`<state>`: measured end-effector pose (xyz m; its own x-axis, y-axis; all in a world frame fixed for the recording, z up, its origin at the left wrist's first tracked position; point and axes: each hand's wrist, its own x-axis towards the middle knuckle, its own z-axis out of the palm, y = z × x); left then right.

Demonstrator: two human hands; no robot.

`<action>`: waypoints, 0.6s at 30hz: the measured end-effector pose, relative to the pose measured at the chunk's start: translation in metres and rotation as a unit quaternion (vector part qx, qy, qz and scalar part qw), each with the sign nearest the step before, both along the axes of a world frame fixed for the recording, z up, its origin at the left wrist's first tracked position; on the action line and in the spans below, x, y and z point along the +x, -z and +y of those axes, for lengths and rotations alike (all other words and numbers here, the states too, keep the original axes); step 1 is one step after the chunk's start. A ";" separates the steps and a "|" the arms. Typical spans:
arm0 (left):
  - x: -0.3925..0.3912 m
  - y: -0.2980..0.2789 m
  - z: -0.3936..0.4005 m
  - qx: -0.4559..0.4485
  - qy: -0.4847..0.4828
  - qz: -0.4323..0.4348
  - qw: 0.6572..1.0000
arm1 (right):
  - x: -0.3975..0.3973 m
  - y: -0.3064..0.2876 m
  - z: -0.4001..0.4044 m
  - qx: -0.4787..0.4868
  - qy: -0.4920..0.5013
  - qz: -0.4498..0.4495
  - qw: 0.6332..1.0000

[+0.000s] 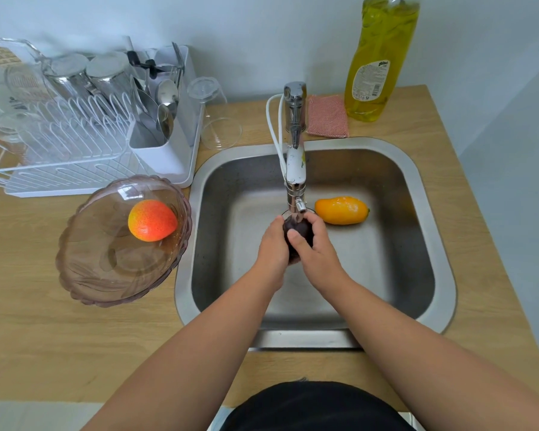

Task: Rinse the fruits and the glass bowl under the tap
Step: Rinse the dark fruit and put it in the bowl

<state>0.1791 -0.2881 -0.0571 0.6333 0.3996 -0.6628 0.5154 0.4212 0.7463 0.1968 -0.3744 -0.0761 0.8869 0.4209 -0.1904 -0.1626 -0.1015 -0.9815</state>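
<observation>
Head view: dark purple fruit (299,231) clasped between both hands over the middle of the sink (386,188), directly under the tap (295,157) spout. Left hand (273,244) cupped around the fruit's left side, fingers curled over its far edge; right hand (316,247) wrapped around its right side, thumb pressed across the near face. Only a small patch of the fruit's dark, smooth skin visible between the palms. Just right of the hands, lying on the sink floor, an elongated orange-yellow fruit (341,210), glossy and wet-looking, apart from both hands. Left of the sink, on the table (44,337), a tinted glass bowl (106,275) with a scalloped rim and ribbed walls, holding a round red-and-yellow fruit (151,219) with speckled skin; well apart from the left hand.

Far right, a tall clear plastic bottle of yellow liquid (381,57) with a yellow label; printing there too small to read. Beside it, a pink mesh scouring cloth (327,116), coarse-woven, lying flat behind the tap. White hose (274,132) looped along the tap's chrome body. Far left, a white wire dish rack (84,144) with upturned glasses and steel cups, plus a white plastic caddy of spoons and forks. Clear tumbler (213,113) tipped on its side between rack and tap. Sink brushed steel, square with rounded corners; table pale wood grain.
</observation>
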 end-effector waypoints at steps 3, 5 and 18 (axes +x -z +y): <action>-0.005 0.010 -0.004 0.131 0.024 -0.071 0.989 | 0.009 -0.005 0.008 0.033 0.070 0.084 0.993; -0.012 0.011 -0.009 0.191 0.044 -0.133 0.971 | 0.018 -0.015 0.011 0.031 0.115 0.125 0.985; -0.003 0.018 0.002 0.105 -0.052 -0.103 0.988 | 0.012 -0.004 0.010 -0.007 0.005 0.115 0.993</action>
